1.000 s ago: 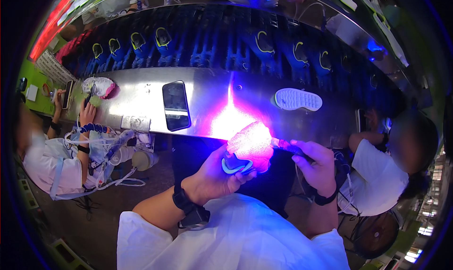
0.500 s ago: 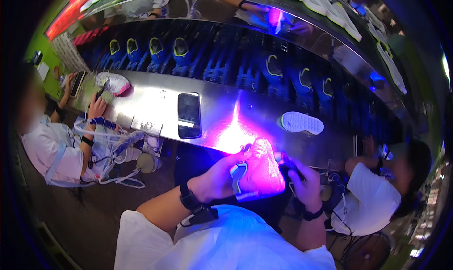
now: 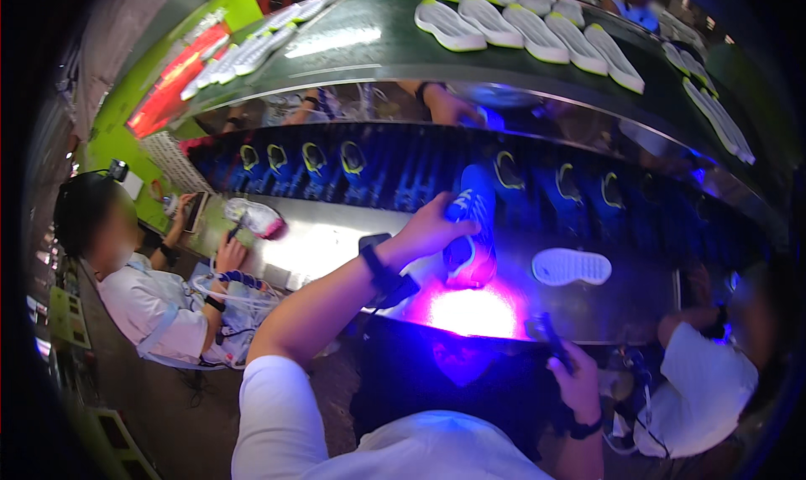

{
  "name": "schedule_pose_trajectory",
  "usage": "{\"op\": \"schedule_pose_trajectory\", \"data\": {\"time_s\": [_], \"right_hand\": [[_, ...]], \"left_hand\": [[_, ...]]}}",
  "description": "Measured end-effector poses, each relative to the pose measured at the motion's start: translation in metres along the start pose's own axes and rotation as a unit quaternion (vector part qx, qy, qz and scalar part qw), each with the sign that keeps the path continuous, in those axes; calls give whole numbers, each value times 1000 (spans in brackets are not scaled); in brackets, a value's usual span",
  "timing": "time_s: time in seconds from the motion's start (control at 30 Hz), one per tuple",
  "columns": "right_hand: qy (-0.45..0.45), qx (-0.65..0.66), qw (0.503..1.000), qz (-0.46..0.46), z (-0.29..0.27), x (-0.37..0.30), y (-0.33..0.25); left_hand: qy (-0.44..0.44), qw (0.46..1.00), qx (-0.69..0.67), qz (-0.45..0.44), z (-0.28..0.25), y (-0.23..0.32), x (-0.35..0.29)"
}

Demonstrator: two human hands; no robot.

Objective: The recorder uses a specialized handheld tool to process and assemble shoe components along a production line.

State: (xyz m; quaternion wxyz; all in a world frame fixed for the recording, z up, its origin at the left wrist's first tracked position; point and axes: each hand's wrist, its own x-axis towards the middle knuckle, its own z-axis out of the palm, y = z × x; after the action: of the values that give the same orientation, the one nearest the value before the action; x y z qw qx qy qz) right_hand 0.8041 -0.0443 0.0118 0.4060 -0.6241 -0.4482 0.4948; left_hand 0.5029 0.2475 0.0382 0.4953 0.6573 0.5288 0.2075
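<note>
Your left hand (image 3: 432,226) wraps around the blue shoe (image 3: 472,228) at twelve o'clock. Your right hand (image 3: 575,383) grips a dark tool (image 3: 547,336) at four o'clock.

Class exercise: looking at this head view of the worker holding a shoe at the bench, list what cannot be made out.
- Blue mesh shoe: toe washed out by purple glare.
- Dark tool in right hand: blurred, kind unclear.
- Left hand: fingers hidden behind the shoe.
- White sole: tread too small.
</note>
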Motion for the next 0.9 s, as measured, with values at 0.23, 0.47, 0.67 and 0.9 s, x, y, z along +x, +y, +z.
{"op": "schedule_pose_trajectory", "data": {"time_s": [0.23, 0.47, 0.67, 0.9], "right_hand": [[101, 75, 988, 89, -29, 14, 8], [146, 90, 980, 105, -42, 38, 22], [159, 180, 969, 57, -28, 76, 46], [144, 169, 975, -2, -15, 91, 68]], "left_hand": [[132, 913, 382, -54, -89, -35, 150], [142, 865, 452, -165, -99, -101, 216], [211, 896, 369, 125, 43, -38, 267], [164, 923, 342, -63, 65, -44, 267]]}}
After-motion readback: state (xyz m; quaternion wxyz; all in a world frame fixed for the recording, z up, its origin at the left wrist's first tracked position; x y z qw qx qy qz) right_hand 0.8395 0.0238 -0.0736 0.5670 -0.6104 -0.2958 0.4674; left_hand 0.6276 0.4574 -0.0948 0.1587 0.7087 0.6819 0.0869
